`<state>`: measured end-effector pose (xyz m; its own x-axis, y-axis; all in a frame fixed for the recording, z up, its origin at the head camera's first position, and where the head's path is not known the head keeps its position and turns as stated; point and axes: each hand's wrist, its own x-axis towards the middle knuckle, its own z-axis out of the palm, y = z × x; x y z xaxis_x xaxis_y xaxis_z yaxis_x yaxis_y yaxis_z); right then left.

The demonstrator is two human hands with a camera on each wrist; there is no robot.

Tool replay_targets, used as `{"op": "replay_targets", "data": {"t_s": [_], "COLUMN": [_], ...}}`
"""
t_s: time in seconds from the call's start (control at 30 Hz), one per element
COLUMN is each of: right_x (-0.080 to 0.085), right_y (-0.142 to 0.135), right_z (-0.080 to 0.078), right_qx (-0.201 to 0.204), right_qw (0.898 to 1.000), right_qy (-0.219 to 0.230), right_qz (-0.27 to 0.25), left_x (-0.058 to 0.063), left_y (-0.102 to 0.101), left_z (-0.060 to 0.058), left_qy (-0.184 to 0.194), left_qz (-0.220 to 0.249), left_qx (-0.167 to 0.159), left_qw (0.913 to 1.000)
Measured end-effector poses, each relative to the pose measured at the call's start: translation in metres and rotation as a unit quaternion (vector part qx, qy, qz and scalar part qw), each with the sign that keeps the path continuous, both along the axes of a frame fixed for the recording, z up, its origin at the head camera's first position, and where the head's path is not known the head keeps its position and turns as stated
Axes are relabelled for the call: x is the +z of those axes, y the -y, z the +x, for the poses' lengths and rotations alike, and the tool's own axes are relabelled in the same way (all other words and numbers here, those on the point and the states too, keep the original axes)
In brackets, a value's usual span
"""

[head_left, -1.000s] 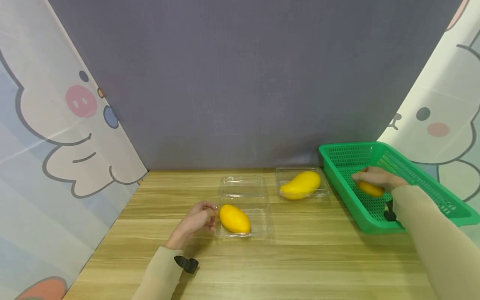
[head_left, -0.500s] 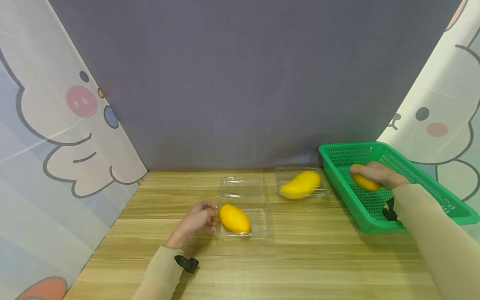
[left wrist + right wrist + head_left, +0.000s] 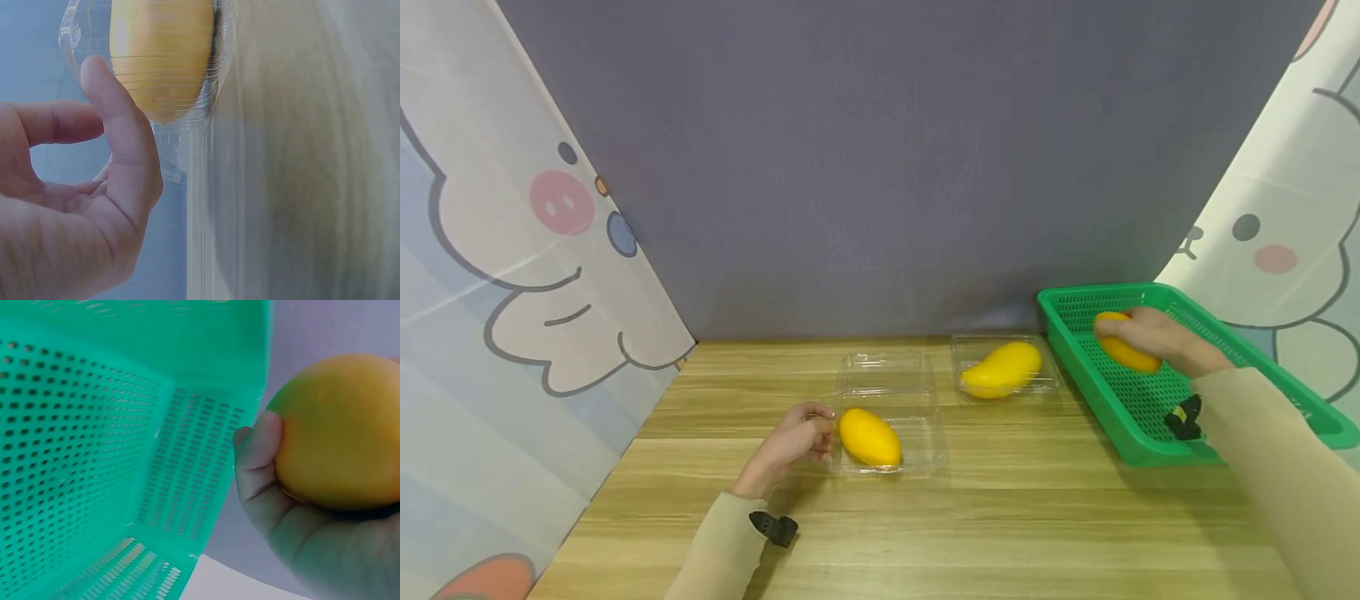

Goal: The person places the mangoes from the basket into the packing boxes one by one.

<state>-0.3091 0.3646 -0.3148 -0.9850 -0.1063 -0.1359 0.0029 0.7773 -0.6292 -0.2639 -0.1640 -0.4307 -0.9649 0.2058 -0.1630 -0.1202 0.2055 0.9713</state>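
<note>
A yellow mango (image 3: pixel 1127 343) is gripped by my right hand (image 3: pixel 1157 335), raised over the green basket; the right wrist view shows the thumb curled against the mango (image 3: pixel 340 434). A second yellow mango (image 3: pixel 870 437) lies in the front half of an open clear plastic clamshell box (image 3: pixel 917 442). At that box's left edge is my left hand (image 3: pixel 793 437), its fingers loosely bent and the fingertips at the plastic. In the left wrist view the hand (image 3: pixel 106 181) stands beside the box wall, with no mango in it.
A third mango (image 3: pixel 1003 371) sits in another clear plastic box (image 3: pixel 966 343) at the back, left of the green basket (image 3: pixel 1097 408). A grey panel (image 3: pixel 865 167) rises behind the wooden table (image 3: pixel 970 525). Printed cloth sheets hang on both sides.
My right hand has lifted the mango up from the basket floor, slightly toward the back and left. My left hand and both boxes have stayed in place.
</note>
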Motion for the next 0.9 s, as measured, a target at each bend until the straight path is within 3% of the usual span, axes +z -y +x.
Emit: {"op": "replay_targets", "data": {"t_s": [0.5, 0.9], "right_x": [0.018, 0.010], "right_y": [0.029, 0.054], "right_z": [0.016, 0.034], "right_qx": [0.004, 0.023], "right_qw": [0.999, 0.997], "right_qy": [-0.049, -0.057], "right_qz": [-0.007, -0.053], "left_x": [-0.001, 0.000], "left_y": [-0.001, 0.000], "left_z": [0.000, 0.000], "left_qy": [-0.001, 0.001], "left_qz": [-0.010, -0.011], "left_qx": [0.011, 0.002], "left_qw": [0.9999, 0.9999]}}
